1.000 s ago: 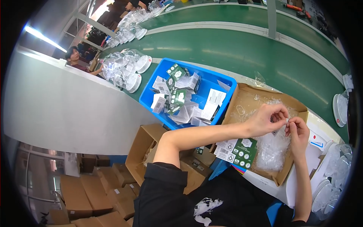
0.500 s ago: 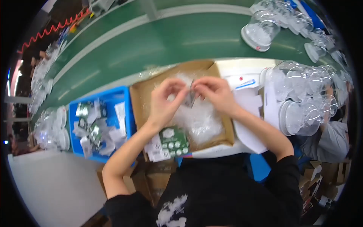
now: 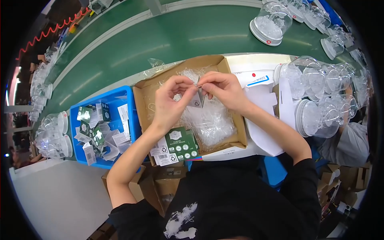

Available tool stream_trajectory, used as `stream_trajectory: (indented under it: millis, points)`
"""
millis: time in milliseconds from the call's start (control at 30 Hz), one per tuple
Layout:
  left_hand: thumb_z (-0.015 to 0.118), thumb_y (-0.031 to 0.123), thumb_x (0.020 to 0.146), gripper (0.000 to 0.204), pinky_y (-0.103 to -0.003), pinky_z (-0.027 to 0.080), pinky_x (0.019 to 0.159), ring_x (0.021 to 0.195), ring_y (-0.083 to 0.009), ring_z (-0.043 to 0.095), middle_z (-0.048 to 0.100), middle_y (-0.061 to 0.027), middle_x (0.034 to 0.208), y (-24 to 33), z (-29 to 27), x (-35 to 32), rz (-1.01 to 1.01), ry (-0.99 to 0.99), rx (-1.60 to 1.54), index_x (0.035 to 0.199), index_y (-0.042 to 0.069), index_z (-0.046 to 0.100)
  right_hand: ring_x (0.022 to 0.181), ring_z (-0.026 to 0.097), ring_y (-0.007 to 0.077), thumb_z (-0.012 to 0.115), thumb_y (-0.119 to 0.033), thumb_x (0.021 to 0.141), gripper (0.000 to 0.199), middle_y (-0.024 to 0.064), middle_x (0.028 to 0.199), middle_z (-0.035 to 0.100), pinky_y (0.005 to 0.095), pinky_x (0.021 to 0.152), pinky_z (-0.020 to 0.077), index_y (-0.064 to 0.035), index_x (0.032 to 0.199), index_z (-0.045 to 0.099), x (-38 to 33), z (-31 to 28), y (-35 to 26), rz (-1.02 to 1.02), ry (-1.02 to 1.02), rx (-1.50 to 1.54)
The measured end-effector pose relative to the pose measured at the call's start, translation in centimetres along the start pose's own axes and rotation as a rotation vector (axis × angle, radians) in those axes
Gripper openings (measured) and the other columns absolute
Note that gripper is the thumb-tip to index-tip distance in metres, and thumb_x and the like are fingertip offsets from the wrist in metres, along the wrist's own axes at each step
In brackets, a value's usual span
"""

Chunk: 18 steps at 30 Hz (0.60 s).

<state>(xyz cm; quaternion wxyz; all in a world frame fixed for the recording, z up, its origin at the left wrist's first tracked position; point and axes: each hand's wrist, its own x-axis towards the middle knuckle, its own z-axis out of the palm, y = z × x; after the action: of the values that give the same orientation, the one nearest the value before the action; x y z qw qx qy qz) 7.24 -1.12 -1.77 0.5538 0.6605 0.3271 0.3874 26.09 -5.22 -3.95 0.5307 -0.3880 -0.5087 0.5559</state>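
Above a shallow cardboard box, a small folded card tag (image 3: 197, 101) with a pale printed face hangs between my hands. My left hand (image 3: 170, 98) is closed in a pinch at the card's upper edge. From the other side, my right hand (image 3: 226, 92) pinches at the same top corner, its fingertips almost meeting the left ones. Whether a strand runs through the card there is too small to tell. Beneath lies a heap of clear plastic strands (image 3: 214, 128) in the cardboard box (image 3: 141, 106). Green and white printed cards (image 3: 182, 140) are stacked at the box's near left corner.
To the left stands a blue bin (image 3: 135, 116) of folded green and white tags. White-based clear domes (image 3: 316, 118) crowd the right, with more domes (image 3: 54, 138) at far left. A green conveyor belt (image 3: 172, 38) runs behind, carrying a dome (image 3: 272, 24). A person's grey sleeve (image 3: 352, 144) shows at right.
The card has turned so that its pale printed face shows more. Both hands stay together over the box, and the whole view has shifted slightly.
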Motion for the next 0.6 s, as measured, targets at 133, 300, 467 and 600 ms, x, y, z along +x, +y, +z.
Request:
stream_trajectory:
  millis: [133, 300, 467, 600]
  points:
    - [0.066, -0.001, 0.085, 0.016, -0.024, 0.052, 0.076, 0.083, -0.0118, 0.064, 0.065, -0.0064, 0.09, 0.1, -0.01, 0.02, -0.009, 0.002, 0.005, 0.098, -0.003, 0.058, 0.074, 0.058, 0.0089, 0.056, 0.001, 0.091, 0.013, 0.0059, 0.095, 0.062, 0.0217, 0.063, 0.0488, 0.0024, 0.098, 0.066, 0.05, -0.18, 0.31, 0.025, 0.019, 0.065]
    - [0.066, -0.001, 0.085, 0.016, -0.024, 0.052, 0.076, 0.083, -0.0119, 0.065, 0.065, -0.0069, 0.09, -0.04, 0.11, 0.02, -0.009, -0.006, -0.019, 0.098, -0.003, 0.058, 0.075, 0.058, 0.0088, 0.057, 0.001, 0.09, 0.013, 0.0057, 0.095, 0.062, 0.0214, 0.064, 0.0486, 0.0014, 0.098, 0.067, -0.08, -0.09, -0.05, 0.021, 0.004, 0.007]
    - [0.066, -0.001, 0.084, 0.015, -0.023, 0.051, 0.074, 0.081, -0.011, 0.064, 0.066, -0.0062, 0.089, 0.11, 0.13, 0.1, 0.004, -0.013, -0.014, 0.097, -0.003, 0.059, 0.077, 0.059, 0.0097, 0.058, 0.001, 0.089, 0.012, 0.0059, 0.096, 0.062, 0.0213, 0.065, 0.0489, 0.0018, 0.098, 0.067, -0.07, 0.06, 0.02, -0.051, 0.009, -0.039]
    - [0.067, -0.001, 0.084, 0.013, -0.022, 0.05, 0.072, 0.079, -0.0097, 0.063, 0.065, -0.0053, 0.086, -0.29, 0.2, -0.03, 0.005, 0.0, 0.004, 0.095, -0.002, 0.06, 0.08, 0.06, 0.0108, 0.061, 0.0, 0.088, 0.01, 0.0061, 0.094, 0.061, 0.0223, 0.066, 0.0483, 0.0015, 0.096, 0.068, -0.28, 0.39, 0.13, -0.11, 0.052, -0.161]
